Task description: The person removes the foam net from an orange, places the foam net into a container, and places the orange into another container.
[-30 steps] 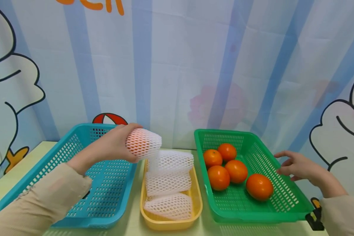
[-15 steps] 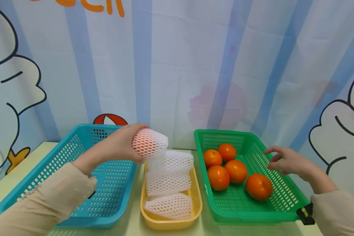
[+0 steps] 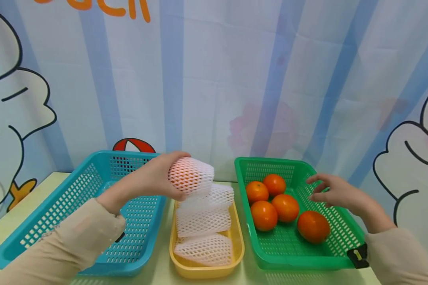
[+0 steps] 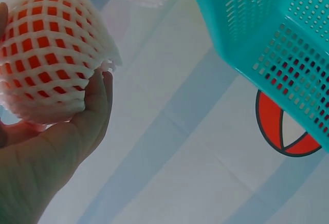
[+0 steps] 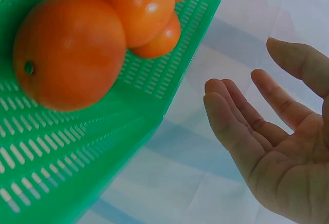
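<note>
My left hand (image 3: pixel 160 176) grips an orange fruit in a white foam net (image 3: pixel 190 177), above the far end of the yellow tray (image 3: pixel 207 271). In the left wrist view, thumb and fingers wrap round the netted fruit (image 4: pixel 46 54), whose orange skin shows through the mesh. Several white foam nets (image 3: pixel 204 221) lie in the yellow tray. Holding nothing, my right hand (image 3: pixel 339 194) hovers over the right side of the green basket (image 3: pixel 281 261), fingers loosely bent. Several orange fruits (image 3: pixel 285 207) sit in that basket; the nearest (image 3: pixel 313 226) is apart from the others.
To the left stands a blue basket (image 3: pixel 128 269) with slotted walls, partly behind my left arm. All three containers stand on a pale yellow table (image 3: pixel 160 253). A striped cloth with cartoon prints (image 3: pixel 214 99) hangs behind them.
My left hand has moved right with the netted fruit, from beside the blue basket to over the yellow tray. My right hand has moved left over the green basket.
</note>
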Demonstrator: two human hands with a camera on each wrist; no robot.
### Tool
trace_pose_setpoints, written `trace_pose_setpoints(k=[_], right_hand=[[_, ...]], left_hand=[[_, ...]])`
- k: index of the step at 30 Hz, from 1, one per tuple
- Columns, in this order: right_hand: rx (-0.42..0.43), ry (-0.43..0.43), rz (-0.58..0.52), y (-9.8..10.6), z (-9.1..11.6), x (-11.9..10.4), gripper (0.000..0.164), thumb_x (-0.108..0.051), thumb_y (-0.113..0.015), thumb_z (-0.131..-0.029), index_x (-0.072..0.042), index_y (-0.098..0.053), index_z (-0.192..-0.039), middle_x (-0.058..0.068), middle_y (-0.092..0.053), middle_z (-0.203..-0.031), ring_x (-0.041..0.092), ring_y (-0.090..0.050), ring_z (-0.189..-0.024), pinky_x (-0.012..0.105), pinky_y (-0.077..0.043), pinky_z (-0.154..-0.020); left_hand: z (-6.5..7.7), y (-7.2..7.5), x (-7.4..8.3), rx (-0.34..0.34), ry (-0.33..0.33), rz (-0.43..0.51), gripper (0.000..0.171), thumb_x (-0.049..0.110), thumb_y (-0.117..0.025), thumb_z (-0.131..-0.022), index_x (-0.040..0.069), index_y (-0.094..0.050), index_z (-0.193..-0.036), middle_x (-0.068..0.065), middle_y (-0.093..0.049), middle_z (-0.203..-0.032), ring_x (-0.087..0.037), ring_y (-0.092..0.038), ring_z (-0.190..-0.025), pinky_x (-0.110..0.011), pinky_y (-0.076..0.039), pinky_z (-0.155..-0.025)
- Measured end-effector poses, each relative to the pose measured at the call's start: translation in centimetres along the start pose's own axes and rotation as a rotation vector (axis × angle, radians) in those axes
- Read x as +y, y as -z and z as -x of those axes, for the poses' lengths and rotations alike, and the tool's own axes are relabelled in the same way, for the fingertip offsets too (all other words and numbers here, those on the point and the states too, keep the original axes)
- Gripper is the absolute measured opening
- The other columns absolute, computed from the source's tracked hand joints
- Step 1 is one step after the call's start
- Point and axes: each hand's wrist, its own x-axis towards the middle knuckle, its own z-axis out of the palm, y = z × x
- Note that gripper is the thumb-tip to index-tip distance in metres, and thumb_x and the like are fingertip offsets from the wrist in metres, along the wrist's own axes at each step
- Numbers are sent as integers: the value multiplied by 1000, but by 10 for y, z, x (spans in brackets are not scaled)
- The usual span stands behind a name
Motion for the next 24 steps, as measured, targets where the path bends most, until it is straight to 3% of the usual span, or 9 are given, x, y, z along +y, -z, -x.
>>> trace_pose_setpoints(k=[24], right_hand=[[37,192,7,-24,-13,-55,38,-21,-62,-90,-4,-52,-122,16,-55,-109,27,-59,-91,36,-49,-74]], left_hand=[[-9,-17,15,-33,5,94,81,16,-81,-66,7,-40,-135,-8,-54,-119,-23,-54,-99,-35,-49,-78]])
